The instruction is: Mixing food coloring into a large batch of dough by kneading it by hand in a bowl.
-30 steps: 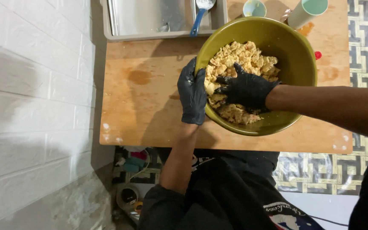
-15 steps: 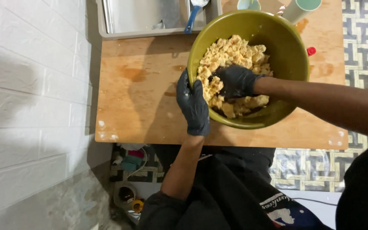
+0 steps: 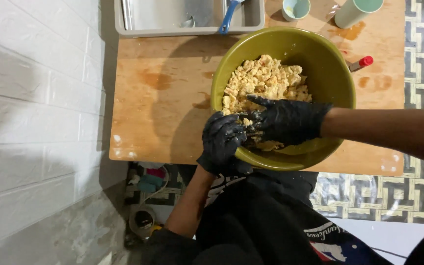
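Note:
A large olive-green bowl (image 3: pixel 320 54) sits on a wooden table (image 3: pixel 158 113) and holds crumbly yellow dough (image 3: pixel 266 81). Both hands wear black gloves. My left hand (image 3: pixel 222 142) is at the bowl's near rim, fingers curled over the edge onto the dough. My right hand (image 3: pixel 285 120) lies inside the bowl on the near part of the dough, fingers spread and pointing left, touching the left hand's fingers.
A grey metal tray (image 3: pixel 187 22) with a blue-handled utensil (image 3: pixel 229 17) stands at the table's far edge. Two pale green cups (image 3: pixel 295 9) (image 3: pixel 357 11) and a red-capped marker (image 3: pixel 360 63) lie beyond the bowl. A white brick wall is on the left, patterned floor on the right.
The right hand has drawn back from the middle of the dough toward the near rim. The left hand has shifted from gripping the rim's outside to curling over it beside the right hand.

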